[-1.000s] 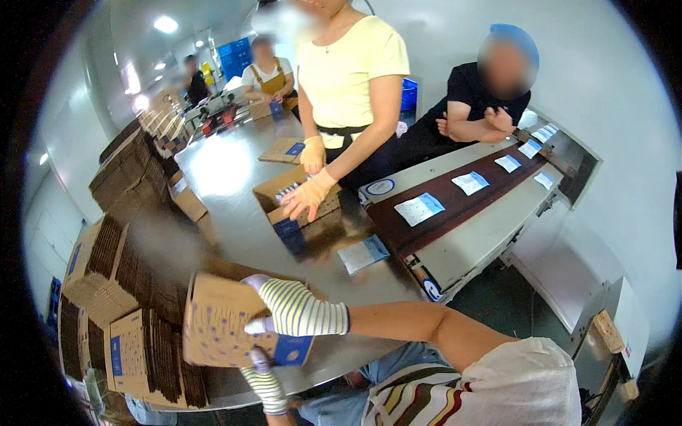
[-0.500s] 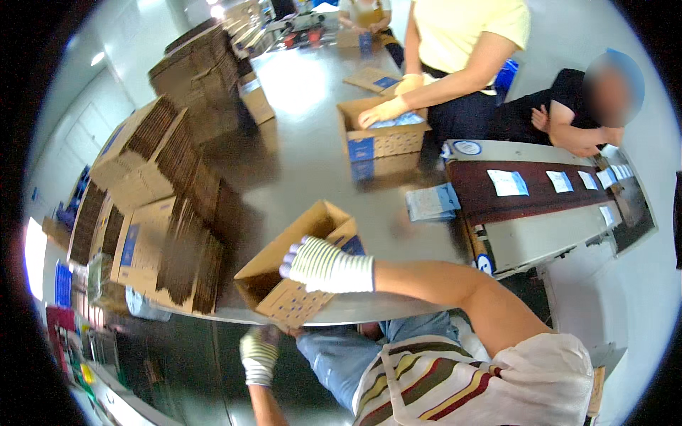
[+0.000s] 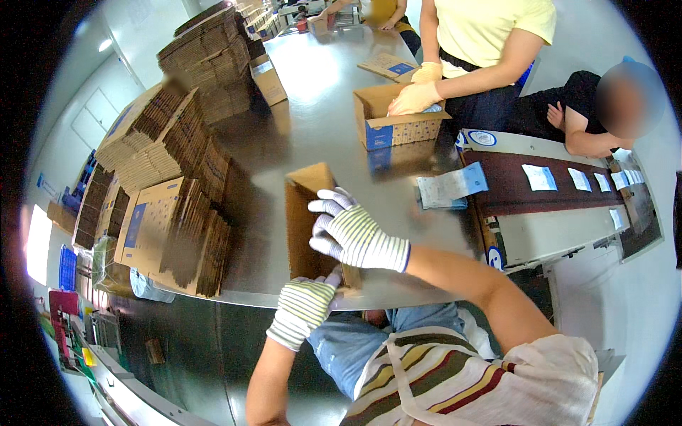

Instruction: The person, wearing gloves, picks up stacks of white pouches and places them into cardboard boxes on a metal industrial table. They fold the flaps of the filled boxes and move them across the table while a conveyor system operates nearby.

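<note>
One striped-gloved left hand grips a brown cardboard box, right hand half-curled; a tug (I fear, remotely) could tip it off the grey metal counter.

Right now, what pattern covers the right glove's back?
Right glove: narrow dark and pale stripes, best in head view.

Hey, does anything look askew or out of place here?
Slightly: beside the near end of the dark red belt, overlapping packets lie askew, one crossing another, whereas the nearest packets on the belt lie spaced apart. The nearest open carton shows no obvious damage.
</note>
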Available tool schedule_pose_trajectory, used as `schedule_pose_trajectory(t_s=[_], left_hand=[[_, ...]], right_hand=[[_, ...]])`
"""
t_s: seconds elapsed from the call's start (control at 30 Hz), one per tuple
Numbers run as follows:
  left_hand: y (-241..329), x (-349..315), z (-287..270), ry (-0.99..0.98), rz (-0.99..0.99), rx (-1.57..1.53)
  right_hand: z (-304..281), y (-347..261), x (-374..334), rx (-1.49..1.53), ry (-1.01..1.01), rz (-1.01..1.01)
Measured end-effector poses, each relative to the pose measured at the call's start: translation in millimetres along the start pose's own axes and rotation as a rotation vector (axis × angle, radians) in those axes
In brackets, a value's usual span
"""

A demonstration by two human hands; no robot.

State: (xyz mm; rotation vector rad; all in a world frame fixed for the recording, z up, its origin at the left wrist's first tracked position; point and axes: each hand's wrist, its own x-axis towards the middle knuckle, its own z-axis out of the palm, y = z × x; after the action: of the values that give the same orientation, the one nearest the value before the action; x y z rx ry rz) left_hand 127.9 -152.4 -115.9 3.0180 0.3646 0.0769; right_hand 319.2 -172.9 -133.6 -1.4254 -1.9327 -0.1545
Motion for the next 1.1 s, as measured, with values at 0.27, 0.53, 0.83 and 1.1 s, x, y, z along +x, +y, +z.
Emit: schedule_pose_trajectory(t_s=[0.27, 0.53, 0.83, 1.1], left_hand=[[6, 5, 22, 0.404, -0.149, 0.010], [17, 9, 39, 0.610, -0.287, 0.096], [21, 13, 42, 0.639, -0.302, 0.105], [26, 15, 35, 0.622, -0.316, 0.087]], right_hand=[[14, -23, -7, 0.322, 0.033, 0.076], [18, -11, -3, 0.548, 0.009, 0.000], [19, -5, -3, 0.586, 0.025, -0.038], [14, -9, -4, 0.578, 0.062, 0.002]])
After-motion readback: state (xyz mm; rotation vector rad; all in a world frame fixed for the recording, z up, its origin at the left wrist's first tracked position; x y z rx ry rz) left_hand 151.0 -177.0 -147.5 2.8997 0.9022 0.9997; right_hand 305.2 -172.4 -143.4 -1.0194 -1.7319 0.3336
